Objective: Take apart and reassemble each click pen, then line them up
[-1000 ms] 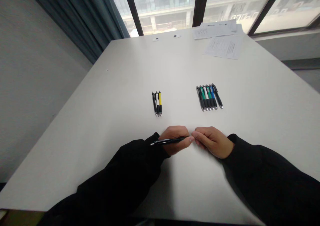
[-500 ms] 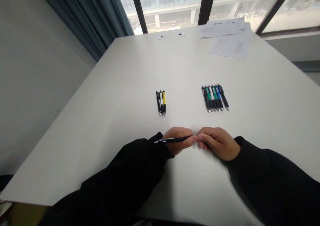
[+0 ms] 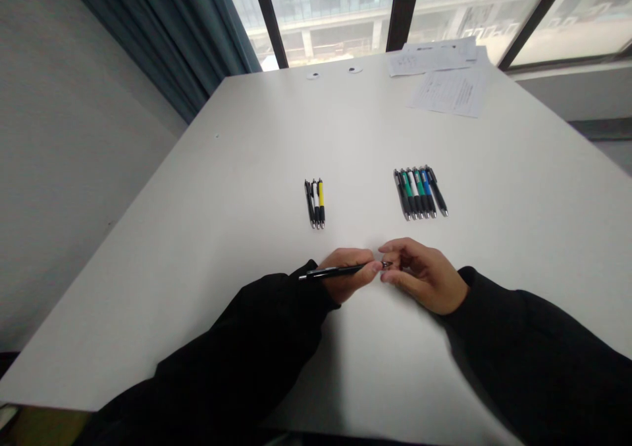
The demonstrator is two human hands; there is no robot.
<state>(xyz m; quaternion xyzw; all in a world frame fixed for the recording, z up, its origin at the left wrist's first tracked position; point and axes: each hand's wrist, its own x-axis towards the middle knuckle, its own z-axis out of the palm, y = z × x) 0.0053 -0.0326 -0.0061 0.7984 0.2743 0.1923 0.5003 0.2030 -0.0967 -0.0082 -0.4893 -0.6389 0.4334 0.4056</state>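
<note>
My left hand (image 3: 345, 289) is closed round a black pen (image 3: 326, 272), which lies nearly level with one end pointing left over my sleeve. The pen's silvery tip sticks out on the right, past my left thumb. My right hand (image 3: 429, 276) is beside that tip, with its thumb and forefinger apart. Whether a right fingertip touches the tip I cannot tell. Beyond my left hand lies a small group of pens: a black pen (image 3: 309, 204), a white pen (image 3: 316, 196) and a yellow pen (image 3: 321, 195).
Farther right on the white table (image 3: 247, 163) is a row of several pens, among them a blue pen (image 3: 425, 184) and a black pen (image 3: 437, 191) at the right end. Printed sheets (image 3: 447, 92) lie by the window. A blue curtain (image 3: 197, 31) hangs at the left.
My right thumb and forefinger have parted from their pinch at the pen's end, so the silvery tip now shows. My left hand keeps hold of the pen. The view has shifted slightly.
</note>
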